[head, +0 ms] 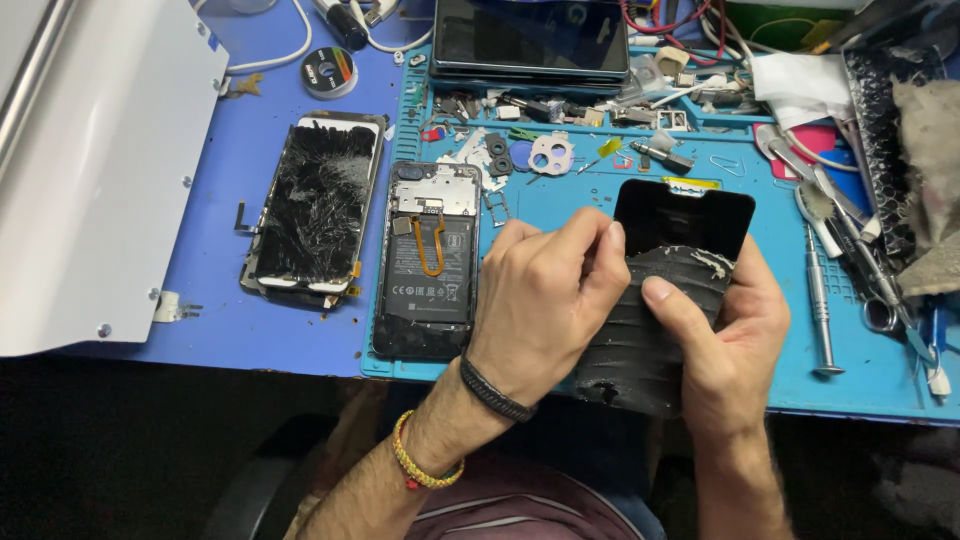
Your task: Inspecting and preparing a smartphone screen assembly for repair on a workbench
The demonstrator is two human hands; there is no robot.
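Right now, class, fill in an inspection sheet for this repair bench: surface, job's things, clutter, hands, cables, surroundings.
Surface: blue mat on a blue table.
Job's things: black phone panel, residue on it.
Clutter: opened phone, shattered screen, screwdriver, small parts.
Hands: left hand and right hand both grip the panel.
Cables: white cable, red wires.
Surroundings: white machine, grey rag.

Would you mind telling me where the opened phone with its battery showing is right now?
In the head view, the opened phone lies on the left edge of the blue mat, between the shattered screen and the left hand.
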